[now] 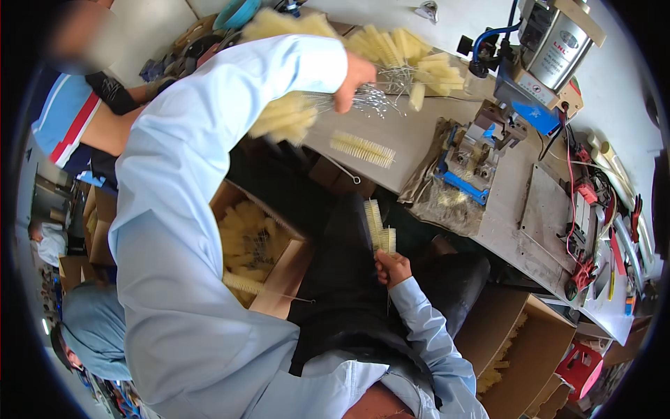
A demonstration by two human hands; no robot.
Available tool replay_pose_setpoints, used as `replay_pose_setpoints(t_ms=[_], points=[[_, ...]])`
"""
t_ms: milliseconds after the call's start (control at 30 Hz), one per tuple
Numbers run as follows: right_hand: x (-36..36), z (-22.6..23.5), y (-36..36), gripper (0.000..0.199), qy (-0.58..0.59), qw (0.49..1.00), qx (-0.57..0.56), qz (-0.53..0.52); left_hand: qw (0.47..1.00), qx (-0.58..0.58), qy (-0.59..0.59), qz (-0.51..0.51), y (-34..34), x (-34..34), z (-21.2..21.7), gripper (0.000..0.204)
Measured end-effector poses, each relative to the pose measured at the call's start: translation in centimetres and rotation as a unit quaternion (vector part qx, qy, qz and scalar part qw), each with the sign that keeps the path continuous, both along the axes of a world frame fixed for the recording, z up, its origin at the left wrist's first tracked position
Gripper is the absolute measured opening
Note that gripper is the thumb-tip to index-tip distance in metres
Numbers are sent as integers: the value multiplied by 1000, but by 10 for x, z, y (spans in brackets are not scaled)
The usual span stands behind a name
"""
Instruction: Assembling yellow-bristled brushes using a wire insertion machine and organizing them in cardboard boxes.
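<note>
My right hand is closed around the lower ends of a pair of yellowish bristle brushes, held upright over my dark trousers. My left hand reaches across the bench to the looped wire handles of a brush pile; its fingertips are hidden, so I cannot tell if it grips one. Pale yellow brushes lie to its left, and more brushes are heaped beyond it. A single brush lies nearer on the bench top, and a wire handle with a ring end sticks out over the edge.
A metal press with a blue-edged fixture stands on the right. Cardboard boxes holding brushes flank me: one box on the left, another box on the right. Tools crowd the far right. Another person sits at the left.
</note>
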State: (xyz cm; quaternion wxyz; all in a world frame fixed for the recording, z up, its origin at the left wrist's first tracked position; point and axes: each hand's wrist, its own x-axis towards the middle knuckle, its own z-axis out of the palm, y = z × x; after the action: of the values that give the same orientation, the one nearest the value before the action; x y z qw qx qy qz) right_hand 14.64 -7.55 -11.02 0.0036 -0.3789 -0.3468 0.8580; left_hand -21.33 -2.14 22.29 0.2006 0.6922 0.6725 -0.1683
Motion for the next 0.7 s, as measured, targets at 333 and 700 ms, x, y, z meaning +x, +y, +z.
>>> replay_pose_setpoints(t_ms=[333,700], points=[[-2,5,23,25,-36,998,5,-44,897,105,318,-289,175,-61,-109,40],[7,1,18,27,-19,999,31,-13,841,143,430,-294,132,-80,-151,86]])
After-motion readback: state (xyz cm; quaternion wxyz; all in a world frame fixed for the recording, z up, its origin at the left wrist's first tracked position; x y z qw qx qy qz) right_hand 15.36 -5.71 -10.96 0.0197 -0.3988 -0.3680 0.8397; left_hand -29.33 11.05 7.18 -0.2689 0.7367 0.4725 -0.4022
